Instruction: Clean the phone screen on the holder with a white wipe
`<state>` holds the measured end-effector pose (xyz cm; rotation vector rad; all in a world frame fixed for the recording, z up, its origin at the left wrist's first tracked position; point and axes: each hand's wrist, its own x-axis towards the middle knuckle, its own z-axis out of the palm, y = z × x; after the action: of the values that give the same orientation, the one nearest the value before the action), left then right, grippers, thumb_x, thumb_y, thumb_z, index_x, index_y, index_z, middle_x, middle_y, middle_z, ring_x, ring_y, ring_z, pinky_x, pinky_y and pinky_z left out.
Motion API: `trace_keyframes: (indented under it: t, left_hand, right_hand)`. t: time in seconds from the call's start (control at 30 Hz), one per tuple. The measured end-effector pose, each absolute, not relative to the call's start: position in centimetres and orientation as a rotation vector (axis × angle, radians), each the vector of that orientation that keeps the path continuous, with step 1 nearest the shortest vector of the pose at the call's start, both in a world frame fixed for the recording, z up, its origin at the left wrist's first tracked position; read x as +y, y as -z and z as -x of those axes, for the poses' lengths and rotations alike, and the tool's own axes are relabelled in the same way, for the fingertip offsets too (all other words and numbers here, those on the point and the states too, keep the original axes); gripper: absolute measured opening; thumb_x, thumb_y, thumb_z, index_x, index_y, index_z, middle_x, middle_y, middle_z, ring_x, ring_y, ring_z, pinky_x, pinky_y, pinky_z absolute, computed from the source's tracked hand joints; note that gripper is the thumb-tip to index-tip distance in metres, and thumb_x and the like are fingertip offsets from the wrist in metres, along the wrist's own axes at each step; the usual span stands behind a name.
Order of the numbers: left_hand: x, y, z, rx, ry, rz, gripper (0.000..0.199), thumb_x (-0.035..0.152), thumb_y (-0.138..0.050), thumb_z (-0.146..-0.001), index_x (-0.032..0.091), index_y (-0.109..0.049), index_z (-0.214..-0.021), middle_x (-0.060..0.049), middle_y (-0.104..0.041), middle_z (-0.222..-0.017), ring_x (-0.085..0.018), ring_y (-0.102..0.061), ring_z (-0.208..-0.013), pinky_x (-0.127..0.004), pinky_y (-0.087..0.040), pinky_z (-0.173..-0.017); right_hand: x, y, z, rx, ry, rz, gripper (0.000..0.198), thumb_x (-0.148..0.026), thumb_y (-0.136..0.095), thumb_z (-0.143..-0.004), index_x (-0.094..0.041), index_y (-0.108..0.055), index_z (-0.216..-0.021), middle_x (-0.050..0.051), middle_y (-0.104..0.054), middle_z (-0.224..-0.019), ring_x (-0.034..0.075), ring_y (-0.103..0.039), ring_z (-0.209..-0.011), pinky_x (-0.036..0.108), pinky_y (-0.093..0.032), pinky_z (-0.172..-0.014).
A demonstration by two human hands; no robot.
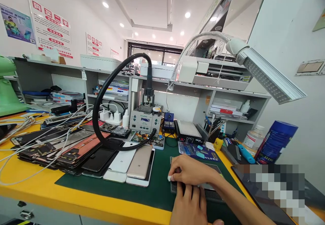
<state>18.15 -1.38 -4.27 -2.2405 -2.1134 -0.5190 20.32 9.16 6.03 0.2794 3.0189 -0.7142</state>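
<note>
Because the small white piece of unclear material is so slight, the right hand holds it in a narrow pinch between thumb and fingertips, probably for fine control. That piece sits at the left edge of the grey rectangular mesh-textured pad, which lies on the dark green flat mat, likely there to protect the yellow surface.

The left hand reaches in palm down, fingers extended close together under the right hand, perhaps to steady what lies there; its fingertips are hidden, so I cannot tell whether they grip anything. Part of a pale flat object shows beside them, mostly covered.

To the left, the gold-coloured flat phone and the white flat phone rest well apart from the hands, seemingly to leave working room. The white gooseneck lamp with a long ribbed head arches over the right side, presumably so light falls around the pad.
</note>
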Motion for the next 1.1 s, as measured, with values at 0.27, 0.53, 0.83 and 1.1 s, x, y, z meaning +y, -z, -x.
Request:
trace_keyframes:
  t: [0.27, 0.53, 0.83, 1.1]
  left_hand:
    - [-1.3, 4.9, -18.4, -2.111, 0.564, 2.192, 0.088, 0.077, -0.022, -0.097, 0.012, -0.052, -0.148, -0.019, -0.058, -0.147, -0.044, -0.051, -0.132, -0.062, -0.041, -0.108]
    - [-1.3, 5.3, -18.1, -2.002, 0.589, 2.149, 0.08, 0.071, -0.032, -0.098, 0.011, -0.06, -0.143, -0.02, -0.063, -0.141, -0.043, -0.051, -0.132, -0.064, -0.037, -0.111]
    - [-1.2, 6.1, -18.2, -2.06, 0.582, 2.136, 0.079, 0.07, -0.038, -0.095, 0.014, -0.054, -0.148, -0.018, -0.057, -0.149, -0.047, -0.05, -0.132, -0.065, -0.038, -0.11]
    - [-1.4, 7.0, -17.6, -1.987, 0.609, 2.058, 0.069, 0.067, -0.042, -0.096, 0.022, -0.058, -0.146, -0.012, -0.061, -0.147, -0.043, -0.056, -0.127, -0.061, -0.042, -0.109]
  right_hand:
    - [8.5, -6.0, -20.3, 2.999, 0.724, -0.264, 0.017, -0.02, -0.067, -0.086, -0.021, -0.084, -0.089, 0.003, -0.079, -0.087, 0.016, -0.067, -0.077, 0.021, -0.045, -0.066]
    - [10.2, -4.9, -19.5, 3.119, 0.651, -0.521, 0.022, -0.023, -0.061, -0.089, -0.019, -0.083, -0.091, 0.006, -0.079, -0.095, 0.017, -0.067, -0.079, 0.023, -0.045, -0.068]
    - [11.7, -3.6, -18.7, 3.153, 0.63, -0.768, 0.025, -0.025, -0.059, -0.091, -0.017, -0.083, -0.094, 0.01, -0.081, -0.092, 0.018, -0.068, -0.077, 0.026, -0.045, -0.069]
    - [12.7, -4.7, -20.3, 3.081, 0.669, -0.837, 0.019, -0.02, -0.066, -0.08, -0.02, -0.084, -0.084, 0.005, -0.077, -0.074, 0.014, -0.061, -0.066, 0.024, -0.04, -0.062]
